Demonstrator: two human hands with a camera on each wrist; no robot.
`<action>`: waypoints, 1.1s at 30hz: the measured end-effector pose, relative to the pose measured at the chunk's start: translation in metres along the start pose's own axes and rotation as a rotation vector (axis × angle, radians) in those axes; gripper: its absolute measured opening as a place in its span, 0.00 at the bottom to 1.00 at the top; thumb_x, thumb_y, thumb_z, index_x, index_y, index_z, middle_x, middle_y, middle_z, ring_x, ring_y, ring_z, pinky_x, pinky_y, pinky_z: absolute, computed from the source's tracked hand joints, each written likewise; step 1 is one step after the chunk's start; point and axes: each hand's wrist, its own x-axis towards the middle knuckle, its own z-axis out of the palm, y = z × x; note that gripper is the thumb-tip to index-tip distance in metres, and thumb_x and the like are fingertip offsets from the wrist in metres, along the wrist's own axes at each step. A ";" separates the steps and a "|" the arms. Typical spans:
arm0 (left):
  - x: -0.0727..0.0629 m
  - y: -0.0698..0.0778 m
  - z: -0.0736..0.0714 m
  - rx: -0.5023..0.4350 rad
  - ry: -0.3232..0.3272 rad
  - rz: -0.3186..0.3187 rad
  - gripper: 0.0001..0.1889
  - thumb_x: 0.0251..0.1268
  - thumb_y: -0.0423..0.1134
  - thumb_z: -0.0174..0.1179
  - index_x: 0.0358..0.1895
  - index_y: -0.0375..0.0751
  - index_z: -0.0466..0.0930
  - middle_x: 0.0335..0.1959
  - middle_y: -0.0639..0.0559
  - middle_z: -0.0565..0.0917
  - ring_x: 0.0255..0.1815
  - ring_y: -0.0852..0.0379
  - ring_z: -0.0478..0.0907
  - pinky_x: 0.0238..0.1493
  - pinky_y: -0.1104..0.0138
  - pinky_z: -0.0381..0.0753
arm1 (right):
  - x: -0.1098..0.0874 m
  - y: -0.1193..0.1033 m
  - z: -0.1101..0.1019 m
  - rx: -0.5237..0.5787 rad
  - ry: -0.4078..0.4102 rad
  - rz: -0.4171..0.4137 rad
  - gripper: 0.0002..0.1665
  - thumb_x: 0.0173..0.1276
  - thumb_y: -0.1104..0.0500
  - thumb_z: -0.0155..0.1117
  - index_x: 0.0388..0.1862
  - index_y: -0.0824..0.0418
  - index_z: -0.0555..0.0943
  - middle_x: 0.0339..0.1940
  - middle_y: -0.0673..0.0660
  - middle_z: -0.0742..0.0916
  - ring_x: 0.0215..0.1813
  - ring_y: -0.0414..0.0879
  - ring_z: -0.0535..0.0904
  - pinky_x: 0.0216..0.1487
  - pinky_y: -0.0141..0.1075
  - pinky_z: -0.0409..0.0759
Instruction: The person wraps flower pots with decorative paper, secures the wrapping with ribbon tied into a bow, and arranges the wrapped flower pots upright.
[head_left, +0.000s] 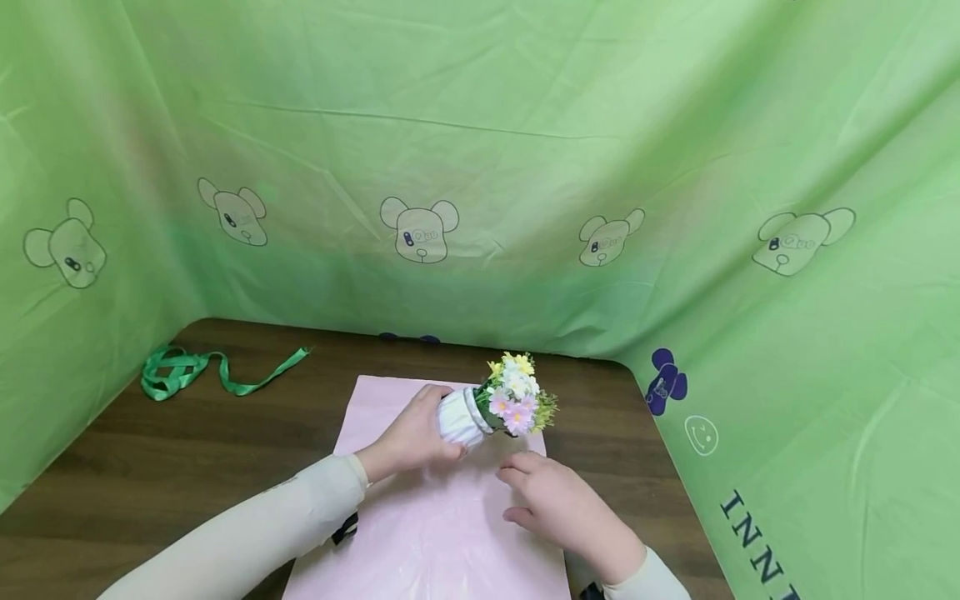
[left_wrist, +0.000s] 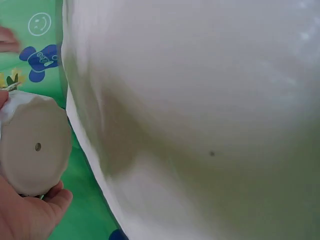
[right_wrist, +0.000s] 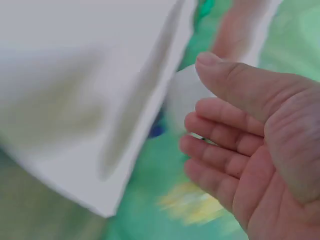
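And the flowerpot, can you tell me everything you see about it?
The flowerpot is white, perhaps ceramic, with ribbed sides and a thick rim. Its pale base has a wavy edge and a small hole in the middle. Yellow, white and pink flowers and greenery poke from its mouth. It is tipped sideways over a pink sheet, flowers toward the head view's right. The left hand grips its body.

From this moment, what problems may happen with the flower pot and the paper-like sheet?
The white pot is tilted and held only by the left hand, so it might slip. The right hand is close to the flowers and might bump or bend them. The pink sheet lies beneath both hands, so a careless movement might crease or shift it.
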 end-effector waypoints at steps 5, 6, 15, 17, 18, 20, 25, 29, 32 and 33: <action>0.002 0.004 0.000 0.009 -0.015 0.004 0.49 0.34 0.49 0.79 0.66 0.37 0.69 0.56 0.50 0.76 0.49 0.57 0.73 0.55 0.62 0.78 | 0.017 -0.016 -0.046 -0.062 0.144 -0.123 0.37 0.55 0.45 0.81 0.61 0.59 0.81 0.61 0.53 0.82 0.69 0.51 0.76 0.72 0.43 0.73; 0.003 0.004 0.000 0.017 -0.017 0.007 0.49 0.34 0.50 0.79 0.66 0.37 0.69 0.56 0.50 0.76 0.49 0.57 0.73 0.55 0.62 0.78 | 0.022 -0.016 -0.054 -0.074 0.160 -0.132 0.39 0.54 0.46 0.81 0.63 0.60 0.80 0.63 0.55 0.82 0.71 0.52 0.74 0.73 0.45 0.71; 0.009 0.016 -0.002 0.040 -0.011 0.054 0.47 0.35 0.48 0.80 0.64 0.36 0.70 0.56 0.48 0.75 0.53 0.53 0.73 0.57 0.58 0.78 | 0.079 0.006 -0.070 -0.156 0.125 -0.092 0.37 0.52 0.59 0.80 0.61 0.67 0.79 0.57 0.58 0.82 0.64 0.54 0.78 0.71 0.44 0.73; 0.009 0.019 -0.001 0.038 -0.014 0.060 0.47 0.35 0.47 0.80 0.65 0.36 0.70 0.57 0.47 0.76 0.54 0.53 0.73 0.58 0.58 0.78 | 0.088 0.009 -0.067 -0.150 0.078 -0.065 0.40 0.49 0.58 0.84 0.61 0.68 0.79 0.56 0.58 0.82 0.63 0.54 0.78 0.69 0.43 0.74; 0.009 0.019 0.000 0.041 -0.017 0.061 0.48 0.35 0.47 0.80 0.65 0.36 0.69 0.57 0.47 0.76 0.55 0.53 0.73 0.58 0.58 0.78 | 0.092 0.010 -0.066 -0.156 0.052 -0.052 0.41 0.48 0.56 0.85 0.61 0.68 0.78 0.56 0.58 0.82 0.62 0.54 0.78 0.69 0.43 0.75; 0.008 0.021 0.001 0.039 -0.024 0.066 0.49 0.35 0.48 0.80 0.67 0.36 0.69 0.59 0.46 0.76 0.57 0.52 0.73 0.60 0.57 0.77 | 0.098 0.011 -0.064 -0.171 -0.004 -0.036 0.44 0.45 0.55 0.86 0.61 0.68 0.78 0.57 0.59 0.82 0.63 0.54 0.78 0.69 0.43 0.75; 0.006 0.024 0.006 0.038 -0.021 0.080 0.50 0.35 0.48 0.81 0.68 0.36 0.68 0.61 0.43 0.76 0.59 0.50 0.73 0.62 0.56 0.76 | 0.107 0.010 -0.060 -0.238 -0.138 -0.001 0.50 0.41 0.47 0.88 0.60 0.69 0.78 0.56 0.59 0.82 0.60 0.53 0.79 0.69 0.41 0.74; 0.005 0.027 0.007 0.054 -0.008 0.093 0.49 0.35 0.48 0.80 0.67 0.36 0.69 0.60 0.46 0.76 0.58 0.51 0.72 0.61 0.56 0.77 | 0.109 0.009 -0.054 -0.309 -0.234 0.048 0.53 0.40 0.43 0.87 0.62 0.70 0.78 0.54 0.58 0.82 0.57 0.51 0.79 0.69 0.40 0.74; 0.006 0.029 0.007 0.062 -0.005 0.097 0.49 0.36 0.48 0.80 0.67 0.36 0.69 0.60 0.46 0.75 0.58 0.51 0.72 0.62 0.56 0.77 | 0.109 0.009 -0.050 -0.358 -0.284 0.092 0.58 0.39 0.41 0.87 0.65 0.70 0.75 0.56 0.59 0.80 0.60 0.53 0.77 0.72 0.42 0.71; 0.006 0.030 0.007 0.060 -0.005 0.098 0.49 0.36 0.48 0.80 0.67 0.35 0.69 0.60 0.46 0.75 0.58 0.51 0.72 0.63 0.56 0.77 | 0.109 0.009 -0.048 -0.373 -0.288 0.101 0.60 0.38 0.41 0.87 0.66 0.69 0.74 0.57 0.60 0.80 0.61 0.53 0.77 0.73 0.42 0.71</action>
